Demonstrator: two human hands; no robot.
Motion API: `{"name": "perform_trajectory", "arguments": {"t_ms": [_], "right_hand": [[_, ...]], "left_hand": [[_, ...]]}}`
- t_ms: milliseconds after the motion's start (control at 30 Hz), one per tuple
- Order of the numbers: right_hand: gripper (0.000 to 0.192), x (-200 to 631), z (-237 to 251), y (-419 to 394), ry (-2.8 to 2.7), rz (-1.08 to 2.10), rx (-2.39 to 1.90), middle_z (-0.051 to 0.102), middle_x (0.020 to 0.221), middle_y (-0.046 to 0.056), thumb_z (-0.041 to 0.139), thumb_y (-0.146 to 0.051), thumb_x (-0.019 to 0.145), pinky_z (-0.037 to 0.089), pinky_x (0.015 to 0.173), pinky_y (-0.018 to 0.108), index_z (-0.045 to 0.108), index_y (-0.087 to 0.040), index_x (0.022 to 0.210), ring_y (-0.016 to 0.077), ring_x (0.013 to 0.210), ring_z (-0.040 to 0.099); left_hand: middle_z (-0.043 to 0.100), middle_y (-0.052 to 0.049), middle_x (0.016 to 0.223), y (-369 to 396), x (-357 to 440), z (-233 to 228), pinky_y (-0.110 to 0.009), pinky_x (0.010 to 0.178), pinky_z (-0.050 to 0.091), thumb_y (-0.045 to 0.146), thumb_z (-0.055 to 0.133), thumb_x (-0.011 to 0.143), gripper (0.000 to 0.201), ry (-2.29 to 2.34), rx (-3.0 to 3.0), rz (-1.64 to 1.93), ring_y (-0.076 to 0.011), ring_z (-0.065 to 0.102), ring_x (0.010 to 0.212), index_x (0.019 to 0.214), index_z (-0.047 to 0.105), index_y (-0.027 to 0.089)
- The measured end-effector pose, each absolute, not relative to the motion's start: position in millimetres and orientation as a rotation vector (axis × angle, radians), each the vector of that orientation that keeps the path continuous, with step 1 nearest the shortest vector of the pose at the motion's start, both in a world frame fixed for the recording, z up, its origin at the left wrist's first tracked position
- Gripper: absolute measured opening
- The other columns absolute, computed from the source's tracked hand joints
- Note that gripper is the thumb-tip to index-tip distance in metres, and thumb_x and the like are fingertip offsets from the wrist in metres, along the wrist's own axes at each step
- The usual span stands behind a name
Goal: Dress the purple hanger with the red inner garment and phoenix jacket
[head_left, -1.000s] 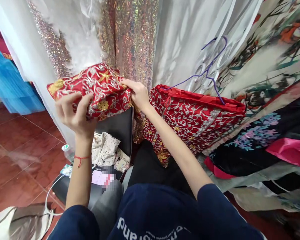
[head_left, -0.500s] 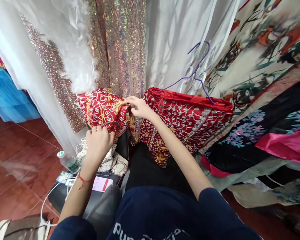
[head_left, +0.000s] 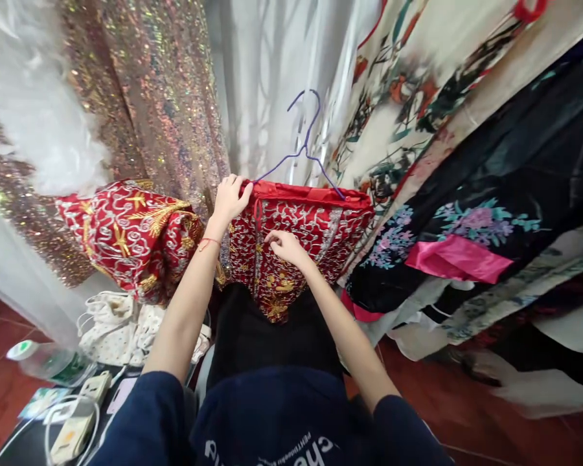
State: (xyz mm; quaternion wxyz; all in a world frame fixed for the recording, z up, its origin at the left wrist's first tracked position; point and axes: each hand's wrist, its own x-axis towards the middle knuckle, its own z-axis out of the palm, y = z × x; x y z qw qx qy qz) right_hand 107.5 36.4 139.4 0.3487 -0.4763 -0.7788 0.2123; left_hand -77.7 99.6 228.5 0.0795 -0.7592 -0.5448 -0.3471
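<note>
A red bodice (head_left: 301, 223) with silver and gold embroidery stands over my knees, a purple wire hanger (head_left: 305, 150) at its top edge. My left hand (head_left: 229, 202) is closed on the bodice's upper left corner, thumb near the red rim. In front of the embroidered panel, my right hand (head_left: 286, 247) has its fingers curled against the cloth; what they hold, if anything, is too small to make out. To the left lies a bunched red embroidered garment (head_left: 131, 236) with gold leaf patterns, which neither hand grips.
Sequined cloth (head_left: 170, 84) and white feathers (head_left: 43, 123) hang at the left. On the right hang a floral print dress (head_left: 403, 97) and a black garment (head_left: 515, 162) with pink satin. Lower left, a plastic bottle (head_left: 53, 362), a dotted cloth bag (head_left: 111, 327) and a power strip (head_left: 80, 414) sit together.
Both hands have left the bunched red garment and moved right onto the bodice with the hanger. The view has turned to the right.
</note>
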Motion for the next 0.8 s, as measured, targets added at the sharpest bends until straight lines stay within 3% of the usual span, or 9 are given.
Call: {"name": "perform_trajectory", "arguments": {"t_ms": [67, 167, 267, 533, 800], "right_hand": [[0.022, 121, 133, 36, -1.956, 0.593, -1.242, 0.068, 0.085, 0.001, 0.048, -0.018, 0.082, 0.053, 0.072, 0.029, 0.063, -0.019, 0.098, 0.013, 0.065, 0.062], [0.03, 121, 131, 38, -1.784, 0.647, -1.197, 0.067, 0.106, 0.008, 0.053, -0.031, 0.086, 0.055, 0.074, 0.029, 0.053, -0.019, 0.114, 0.015, 0.082, 0.067], [0.039, 104, 134, 38, -1.589, 0.668, -1.096, 0.065, 0.116, 0.012, 0.065, -0.038, 0.083, 0.056, 0.08, 0.03, 0.048, -0.02, 0.113, 0.0174, 0.094, 0.067], [0.009, 94, 133, 24, -1.524, 0.72, -1.118, 0.07, 0.093, 0.004, 0.051, -0.027, 0.09, 0.056, 0.081, 0.032, 0.052, -0.023, 0.098, 0.0174, 0.083, 0.068], [0.025, 128, 78, -25, -1.216, 0.684, -1.185, 0.062, 0.074, 0.0, 0.045, -0.04, 0.091, 0.051, 0.08, 0.03, 0.061, -0.021, 0.093, 0.016, 0.072, 0.061]], "left_hand": [[0.064, -0.012, 0.118, 92, -73, 219, -0.039, 0.103, 0.039, 0.043, 0.031, 0.1, 0.043, -1.651, -2.194, -1.015, -0.0258, 0.055, 0.115, 0.116, 0.063, 0.019], [0.064, -0.011, 0.113, 77, -66, 213, -0.039, 0.099, 0.04, 0.049, 0.033, 0.1, 0.043, -1.688, -2.139, -0.957, -0.027, 0.056, 0.111, 0.11, 0.064, 0.021], [0.064, -0.011, 0.11, 65, -62, 213, -0.038, 0.097, 0.04, 0.052, 0.032, 0.1, 0.044, -1.718, -2.128, -0.917, -0.0272, 0.057, 0.109, 0.105, 0.063, 0.021], [0.062, -0.015, 0.115, 35, -49, 202, -0.044, 0.099, 0.039, 0.053, 0.028, 0.101, 0.048, -1.739, -1.996, -0.997, -0.0316, 0.055, 0.115, 0.107, 0.062, 0.02], [0.062, -0.014, 0.116, 36, -39, 195, -0.046, 0.101, 0.038, 0.052, 0.03, 0.1, 0.044, -1.752, -1.938, -1.078, -0.032, 0.054, 0.117, 0.106, 0.062, 0.021]]}}
